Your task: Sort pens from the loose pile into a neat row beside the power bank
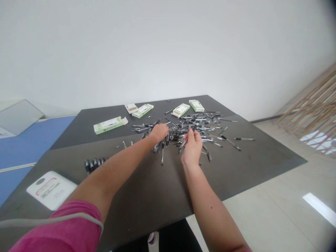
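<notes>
A loose pile of black and clear pens (202, 122) is spread across the middle of the dark table. My left hand (159, 133) is over the pile's left part, its fingers curled down among the pens. What they grip, if anything, is hidden. Just to the right, my right hand (193, 142) has thumb and fingers pinched together. A dark pen end (195, 127) shows at its fingertips. Partly behind my left forearm, several pens with black caps (93, 163) lie side by side in a row.
Green and white pen boxes lie behind the pile: one box (110, 125) at left, others (142, 110) (181, 110) (196, 105) further back. A white flat object with a label (51, 190) is at the table's left. Single pens (244, 139) lie near the right edge.
</notes>
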`<state>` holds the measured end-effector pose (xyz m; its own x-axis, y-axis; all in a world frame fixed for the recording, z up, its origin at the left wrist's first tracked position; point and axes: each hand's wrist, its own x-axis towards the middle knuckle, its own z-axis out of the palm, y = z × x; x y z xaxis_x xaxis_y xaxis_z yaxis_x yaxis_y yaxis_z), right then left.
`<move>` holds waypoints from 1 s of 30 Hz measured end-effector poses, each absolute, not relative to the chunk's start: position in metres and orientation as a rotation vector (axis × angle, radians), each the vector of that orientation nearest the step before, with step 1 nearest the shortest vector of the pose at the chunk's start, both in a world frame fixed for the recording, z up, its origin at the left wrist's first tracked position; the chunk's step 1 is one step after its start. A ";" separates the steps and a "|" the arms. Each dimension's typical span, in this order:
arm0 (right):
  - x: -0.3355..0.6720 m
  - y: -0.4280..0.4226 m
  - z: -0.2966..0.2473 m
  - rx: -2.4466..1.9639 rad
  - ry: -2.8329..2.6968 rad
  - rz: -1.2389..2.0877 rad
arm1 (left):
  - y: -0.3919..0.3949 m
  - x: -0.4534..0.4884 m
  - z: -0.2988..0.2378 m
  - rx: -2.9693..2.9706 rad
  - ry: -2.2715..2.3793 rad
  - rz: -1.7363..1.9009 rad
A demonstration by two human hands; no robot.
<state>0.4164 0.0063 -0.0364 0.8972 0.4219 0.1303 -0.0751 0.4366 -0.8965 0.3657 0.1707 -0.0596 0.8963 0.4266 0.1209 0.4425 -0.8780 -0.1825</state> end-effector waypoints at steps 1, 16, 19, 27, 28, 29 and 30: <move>0.417 0.006 -0.037 -1.090 -0.367 0.316 | 0.170 0.365 -0.058 -2.852 -0.648 -0.106; 0.402 0.002 -0.044 -1.809 -1.399 -0.269 | 0.138 0.271 -0.001 -2.704 -0.125 -0.145; 0.399 0.005 -0.047 -1.809 -1.519 -0.073 | 0.130 0.257 0.002 -2.739 -0.183 -0.140; 0.383 0.010 -0.057 -1.488 -1.189 0.601 | 0.114 0.224 0.009 -2.921 -0.717 -0.650; 0.379 0.010 -0.057 -1.408 -1.104 0.703 | 0.106 0.218 0.010 -2.881 -0.912 -0.904; 0.374 0.008 -0.056 -1.321 -1.027 0.806 | 0.096 0.211 0.010 -2.822 -1.120 -1.155; 0.369 0.007 -0.056 -1.235 -0.964 0.907 | 0.086 0.205 0.010 -2.761 -1.337 -1.379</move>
<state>0.3686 0.0072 -0.0555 0.3382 0.9363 0.0946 -0.0374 0.1138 -0.9928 0.2053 0.0859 0.0097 0.3558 0.7347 0.5776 0.5543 -0.6635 0.5025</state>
